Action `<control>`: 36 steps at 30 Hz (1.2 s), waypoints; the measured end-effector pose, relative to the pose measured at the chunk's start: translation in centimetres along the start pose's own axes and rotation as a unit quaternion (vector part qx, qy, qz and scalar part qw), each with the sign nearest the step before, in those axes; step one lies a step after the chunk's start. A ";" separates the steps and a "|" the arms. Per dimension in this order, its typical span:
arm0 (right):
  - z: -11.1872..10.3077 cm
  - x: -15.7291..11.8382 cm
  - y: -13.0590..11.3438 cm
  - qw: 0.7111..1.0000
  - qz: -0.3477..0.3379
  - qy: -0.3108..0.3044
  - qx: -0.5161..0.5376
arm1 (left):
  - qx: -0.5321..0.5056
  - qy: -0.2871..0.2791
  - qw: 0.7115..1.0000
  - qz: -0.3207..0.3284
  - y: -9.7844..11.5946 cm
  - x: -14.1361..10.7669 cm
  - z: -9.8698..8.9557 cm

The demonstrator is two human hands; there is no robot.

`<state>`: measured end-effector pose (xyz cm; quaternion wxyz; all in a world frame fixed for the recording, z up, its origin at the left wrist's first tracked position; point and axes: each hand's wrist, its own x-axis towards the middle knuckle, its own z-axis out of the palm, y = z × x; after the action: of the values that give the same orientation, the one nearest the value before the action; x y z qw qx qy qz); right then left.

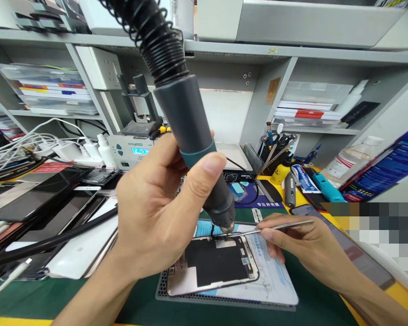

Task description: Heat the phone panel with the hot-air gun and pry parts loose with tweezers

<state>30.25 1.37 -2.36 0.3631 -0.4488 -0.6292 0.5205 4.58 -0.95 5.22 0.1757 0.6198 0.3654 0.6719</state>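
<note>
My left hand (156, 208) is wrapped round the dark grey handle of a hot air gun (190, 113), whose nozzle points down. A ribbed black hose with a coiled wire runs up from its top. Under the nozzle lies a phone screen (214, 262), its black inner side up, on a white-and-blue printed pad (279, 290). My right hand (292, 235) pinches slim metal tweezers (285, 225) between thumb and fingers. Their tip is at the screen's upper edge, just by the nozzle; whether it touches a part there I cannot tell.
A hot air station (132, 151) with a blue display stands behind my left hand. Several phones (37, 194) and white cables lie at the left. A tool holder (275, 149), a clear bottle (352, 158) and a teal tool (328, 186) stand or lie at the right. Grey shelves (224, 47) rise behind.
</note>
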 end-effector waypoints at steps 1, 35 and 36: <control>0.0 0.0 0.0 1.000 0.000 0.001 0.000 | 0.000 -0.001 1.000 -0.002 0.0 0.0 0.0; -0.3 0.0 0.1 0.999 -0.017 -0.021 0.021 | 0.021 -0.002 0.999 0.035 -0.4 0.1 -0.3; -0.3 0.0 0.1 0.999 -0.018 -0.023 0.022 | 0.021 -0.002 0.999 0.034 -0.4 0.1 -0.3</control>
<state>30.51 1.48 -2.42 0.3674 -0.4178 -0.6337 0.5375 4.20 -0.68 5.00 0.1407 0.6365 0.3576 0.6687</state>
